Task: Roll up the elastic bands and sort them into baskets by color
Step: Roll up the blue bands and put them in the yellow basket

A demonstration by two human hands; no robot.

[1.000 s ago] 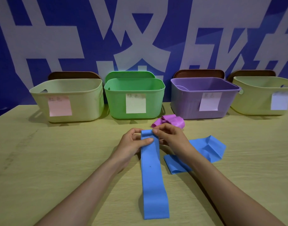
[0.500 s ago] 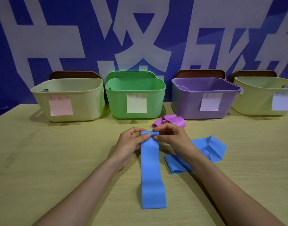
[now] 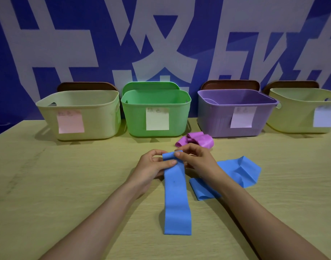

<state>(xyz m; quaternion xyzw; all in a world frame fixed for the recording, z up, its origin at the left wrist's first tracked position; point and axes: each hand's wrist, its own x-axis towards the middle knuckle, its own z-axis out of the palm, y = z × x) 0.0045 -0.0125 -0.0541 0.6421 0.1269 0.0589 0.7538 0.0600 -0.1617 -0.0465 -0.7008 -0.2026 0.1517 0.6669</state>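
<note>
A long blue elastic band point(image 3: 176, 201) lies lengthwise on the wooden table, its far end curled into a small roll. My left hand point(image 3: 153, 168) and my right hand point(image 3: 197, 160) pinch that rolled end from either side. A second blue band point(image 3: 234, 174) lies crumpled just right of my right hand. A purple band point(image 3: 196, 140) lies bunched beyond my hands, in front of the purple basket point(image 3: 222, 126). A green basket point(image 3: 136, 117) stands left of the purple one.
Two pale yellow baskets stand at the row's ends, one at the left point(image 3: 97, 117) and one at the far right point(image 3: 295, 117). Each basket carries a paper label. A blue wall with white characters rises right behind the baskets.
The rolled end has grown a little and the band's near end has slid away from me, so less flat band lies on the table. Both hands stay at the far end.
</note>
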